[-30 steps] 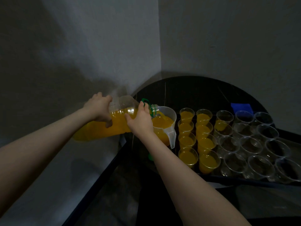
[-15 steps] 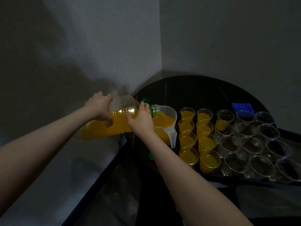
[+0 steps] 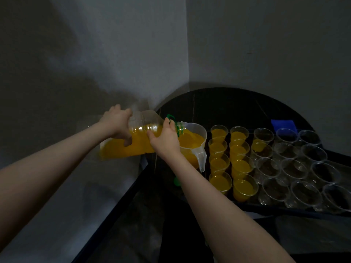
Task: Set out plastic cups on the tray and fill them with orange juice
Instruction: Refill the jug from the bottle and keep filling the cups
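A large clear plastic bottle (image 3: 136, 141), ribbed near its shoulder and about half full of orange juice, lies nearly level over the left edge of a dark round table (image 3: 228, 107). The left hand (image 3: 116, 126) curls over the bottle's body, thumb below; the right hand (image 3: 165, 141) wraps the shoulder just behind the green neck ring (image 3: 175, 124). The bottle's mouth rests over the rim of a translucent plastic jug (image 3: 195, 147), which has a square spout facing the camera and holds juice close to its brim.

To the jug's right, a dark rectangular tray (image 3: 266, 208) carries rows of clear, tapered plastic cups (image 3: 296, 168). The two columns nearest the jug, four cups each, hold juice; the far cup of the third column (image 3: 263, 139) holds a little at its bottom. The remaining cups look empty. A blue rectangular object (image 3: 283, 124) lies beyond the tray's far right corner; a small green item (image 3: 177, 181) sits on the table near the jug, partly hidden by the right forearm.
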